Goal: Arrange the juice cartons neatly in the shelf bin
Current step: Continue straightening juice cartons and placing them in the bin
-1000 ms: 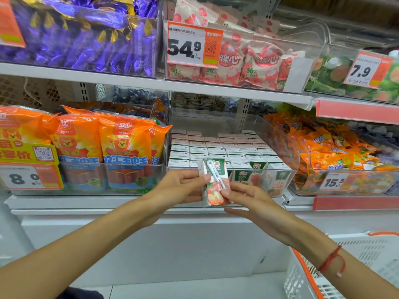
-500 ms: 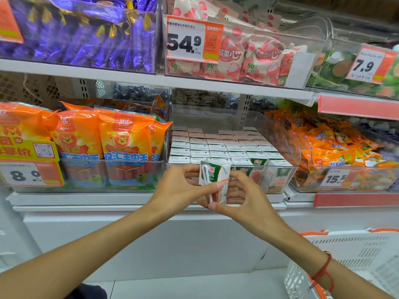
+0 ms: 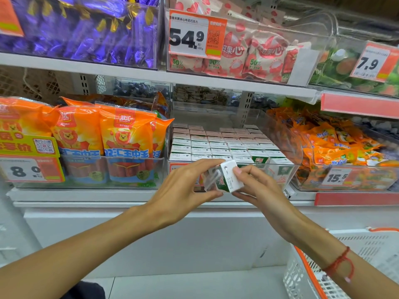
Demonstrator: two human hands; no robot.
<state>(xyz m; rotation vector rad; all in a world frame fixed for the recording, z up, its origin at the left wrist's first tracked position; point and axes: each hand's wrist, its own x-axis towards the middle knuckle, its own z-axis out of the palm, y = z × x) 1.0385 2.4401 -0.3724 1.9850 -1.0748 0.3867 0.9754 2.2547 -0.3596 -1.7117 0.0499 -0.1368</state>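
**Carton being held in front of the bin**

A small juice carton (image 3: 224,178) is being gripped, tilted, between both hands just in front of the clear shelf bin (image 3: 287,147). It is being clasped by the curled fingers of the left hand (image 3: 183,190) at 9 o'clock and pinched by the right hand (image 3: 257,186) at 3 o'clock. Rows of cartons (image 3: 218,145) are being kept in the bin at 12 o'clock. Orange sausage packs (image 3: 125,139) are being displayed at 10 o'clock, a white basket (image 3: 362,255) at 5 o'clock.

White store shelving (image 3: 138,71) above a pale floor (image 3: 194,285), brightly lit.
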